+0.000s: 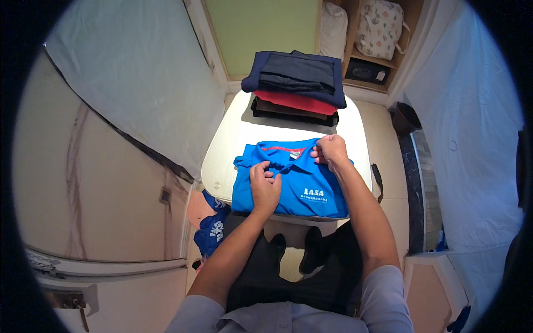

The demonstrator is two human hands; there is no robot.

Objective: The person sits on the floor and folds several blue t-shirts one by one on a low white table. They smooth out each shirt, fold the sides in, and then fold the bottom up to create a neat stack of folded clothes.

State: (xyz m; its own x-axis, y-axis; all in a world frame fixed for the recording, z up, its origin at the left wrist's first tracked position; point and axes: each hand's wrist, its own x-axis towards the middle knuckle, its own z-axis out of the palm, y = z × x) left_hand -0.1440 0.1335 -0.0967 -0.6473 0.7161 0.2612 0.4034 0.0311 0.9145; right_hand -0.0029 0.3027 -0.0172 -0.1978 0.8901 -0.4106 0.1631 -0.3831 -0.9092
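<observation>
A bright blue polo shirt (300, 191) with a red inner collar band lies front up on the near part of a white table (239, 119). It has white print on its chest. My right hand (331, 151) pinches the right side of its collar. On the left side of the collar, by the button placket, the bent fingers of my left hand (265, 187) are closed on the cloth; the fingertips are partly hidden. One sleeve is bunched at the shirt's left edge, and the hem reaches the table's near edge.
Behind the shirt stands a stack of folded clothes (297, 75) in navy, black, red and brown. Blue printed clothes (212, 230) lie low at the left of the table. At the far right are shelves with a patterned bag (380, 30) and a black safe (366, 72).
</observation>
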